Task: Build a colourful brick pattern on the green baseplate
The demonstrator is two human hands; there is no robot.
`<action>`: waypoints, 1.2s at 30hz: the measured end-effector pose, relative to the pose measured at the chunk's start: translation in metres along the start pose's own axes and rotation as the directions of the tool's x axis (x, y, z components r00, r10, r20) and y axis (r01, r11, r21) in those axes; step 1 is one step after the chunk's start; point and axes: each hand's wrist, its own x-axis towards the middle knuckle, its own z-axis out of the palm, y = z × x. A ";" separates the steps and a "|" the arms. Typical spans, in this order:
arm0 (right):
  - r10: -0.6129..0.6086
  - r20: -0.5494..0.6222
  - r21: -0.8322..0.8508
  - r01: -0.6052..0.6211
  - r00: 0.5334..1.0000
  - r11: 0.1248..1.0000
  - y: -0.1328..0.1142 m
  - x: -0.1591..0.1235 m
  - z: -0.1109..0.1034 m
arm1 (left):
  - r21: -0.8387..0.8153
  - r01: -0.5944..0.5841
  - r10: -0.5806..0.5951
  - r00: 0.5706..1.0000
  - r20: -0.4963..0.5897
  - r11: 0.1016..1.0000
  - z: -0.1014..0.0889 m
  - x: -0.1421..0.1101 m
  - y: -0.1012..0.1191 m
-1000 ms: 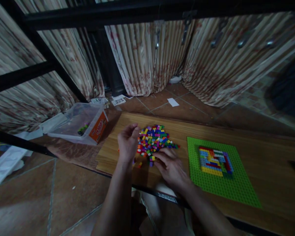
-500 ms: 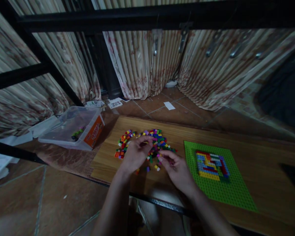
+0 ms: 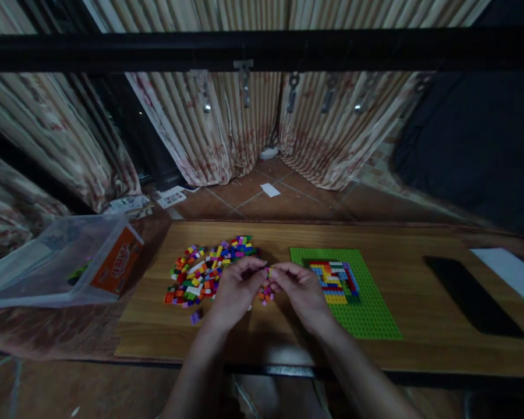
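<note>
My left hand (image 3: 236, 286) and my right hand (image 3: 299, 288) meet fingertip to fingertip above the wooden board (image 3: 419, 326), pinching small coloured bricks (image 3: 268, 272) between them. A pile of several small bricks (image 3: 203, 273) in many colours lies just left of the hands. Right of them lies a green baseplate (image 3: 367, 317) with a partly built flat panel (image 3: 334, 278) of coloured bricks at its far left corner. A lone purple brick (image 3: 195, 317) lies near the pile's front.
A clear plastic tub (image 3: 48, 265) with an orange label stands on the left. A black flat object (image 3: 471, 294) and a white sheet (image 3: 509, 270) lie at the board's right. Striped curtains (image 3: 227, 128) hang behind, and a black bar (image 3: 262, 49) crosses overhead.
The view has swung right and down. Both hands left the pile and came together over the board, pinching small bricks between their fingertips.
</note>
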 end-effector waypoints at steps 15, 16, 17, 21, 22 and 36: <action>0.022 0.091 -0.020 -0.020 0.996 1.000 -0.012 -0.005 -0.038 | -0.091 0.174 -0.169 0.984 0.062 0.980 0.026 -0.001 -0.002; 0.010 0.070 -0.063 -0.006 0.998 0.998 -0.014 -0.004 -0.046 | -0.092 0.180 -0.176 0.983 0.047 0.979 0.027 0.000 -0.003; -0.010 0.043 -0.126 0.015 0.999 0.992 -0.016 -0.003 -0.055 | -0.088 0.183 -0.181 0.983 0.033 0.979 0.028 0.001 -0.004; -0.106 -0.033 -0.432 0.081 0.994 0.898 -0.021 -0.002 -0.084 | -0.044 0.195 -0.195 0.981 0.011 0.980 0.030 0.005 -0.005; -0.126 -0.015 -0.510 0.100 0.992 0.854 -0.020 -0.003 -0.086 | -0.032 0.202 -0.202 0.979 0.004 0.979 0.030 0.006 -0.005; -0.150 0.121 -0.611 0.193 0.981 0.768 -0.002 -0.009 -0.037 | 0.012 0.140 -0.139 0.989 -0.052 0.990 0.030 0.012 -0.009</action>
